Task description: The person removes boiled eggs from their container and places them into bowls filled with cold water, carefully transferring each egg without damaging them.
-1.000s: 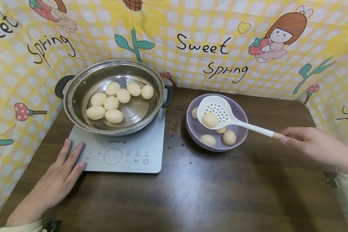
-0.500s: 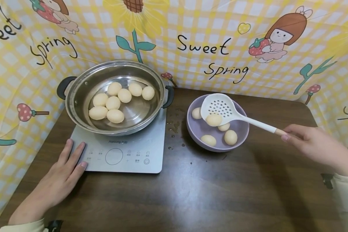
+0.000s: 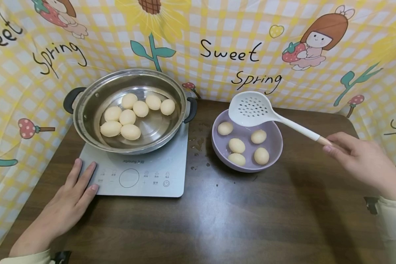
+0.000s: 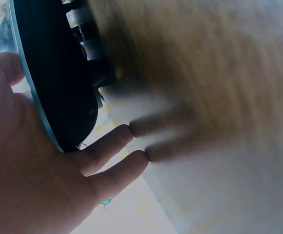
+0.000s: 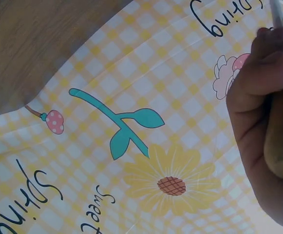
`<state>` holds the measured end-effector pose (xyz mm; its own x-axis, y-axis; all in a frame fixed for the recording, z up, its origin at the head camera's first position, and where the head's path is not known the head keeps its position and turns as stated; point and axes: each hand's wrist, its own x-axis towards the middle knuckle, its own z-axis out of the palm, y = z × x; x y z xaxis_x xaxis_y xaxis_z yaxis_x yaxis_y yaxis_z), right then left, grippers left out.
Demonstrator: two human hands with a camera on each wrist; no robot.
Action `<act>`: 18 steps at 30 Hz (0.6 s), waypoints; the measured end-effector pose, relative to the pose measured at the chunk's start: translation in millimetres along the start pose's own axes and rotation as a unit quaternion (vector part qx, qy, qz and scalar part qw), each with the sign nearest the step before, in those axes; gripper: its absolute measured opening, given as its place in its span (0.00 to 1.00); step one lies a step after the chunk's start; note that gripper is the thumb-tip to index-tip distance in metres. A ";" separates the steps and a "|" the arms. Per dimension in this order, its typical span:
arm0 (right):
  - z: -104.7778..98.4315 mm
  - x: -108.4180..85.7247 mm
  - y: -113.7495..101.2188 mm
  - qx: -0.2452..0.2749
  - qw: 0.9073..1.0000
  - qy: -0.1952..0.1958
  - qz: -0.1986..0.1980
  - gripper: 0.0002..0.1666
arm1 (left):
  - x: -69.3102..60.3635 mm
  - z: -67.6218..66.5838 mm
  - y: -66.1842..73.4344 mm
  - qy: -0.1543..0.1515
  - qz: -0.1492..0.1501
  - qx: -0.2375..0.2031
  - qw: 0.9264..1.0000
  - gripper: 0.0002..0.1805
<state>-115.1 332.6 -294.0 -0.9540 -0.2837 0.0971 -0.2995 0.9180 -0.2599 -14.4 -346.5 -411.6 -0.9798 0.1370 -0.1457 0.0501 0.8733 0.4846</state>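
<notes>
My right hand point(image 3: 366, 161) grips the wooden handle end of a white slotted spoon point(image 3: 250, 109). Its perforated head hangs over the back rim of a purple bowl point(image 3: 214, 145), with nothing on it. Several pale eggs point(image 3: 237, 146) lie in the bowl. The right wrist view shows fingers curled round the wooden handle point(image 5: 282, 141). My left hand point(image 3: 64, 205) rests, fingers extended, at the left edge of a silver induction cooker point(image 3: 158, 165); two fingertips touch the table in the left wrist view. On the cooker stands a steel pot point(image 3: 85, 134) holding several eggs point(image 3: 127, 117) in shallow water.
Water drops point(image 3: 197, 143) lie on the dark wooden table point(image 3: 237, 220) between cooker and bowl. A yellow checked cloth point(image 3: 211, 22) hangs close behind and along the sides. Black handles point(image 3: 191, 110) stick out from the pot.
The egg on the slotted spoon has slid off into the bowl. My right hand has raised the emptied spoon toward the bowl's back rim. My left hand has stayed in place.
</notes>
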 end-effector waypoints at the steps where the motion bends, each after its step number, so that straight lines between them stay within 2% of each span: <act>1: 0.1 -0.2 -0.5 -0.001 1.000 0.006 0.001 0.12 | 0.1 0.2 -0.2 0.000 0.000 0.000 1.000 0.35; 9: 1.0 1.0 -5.0 -0.005 1.000 0.019 -0.013 0.10 | -0.6 0.7 -1.5 0.004 0.005 -0.002 1.000 0.35; 13: -0.3 4.9 -5.5 0.015 1.000 0.006 -0.010 0.09 | -1.2 1.0 -1.1 0.005 0.004 -0.004 1.000 0.35; 18: -2.6 10.6 -8.5 0.053 0.998 -0.030 0.007 0.08 | -1.0 0.6 0.3 0.006 0.001 -0.004 1.000 0.35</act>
<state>-122.6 322.4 -288.3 -0.9566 -0.2895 0.0350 -0.2821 0.8886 -0.3617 -13.2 -346.1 -411.8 -0.9821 0.1320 -0.1341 0.0498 0.8695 0.4914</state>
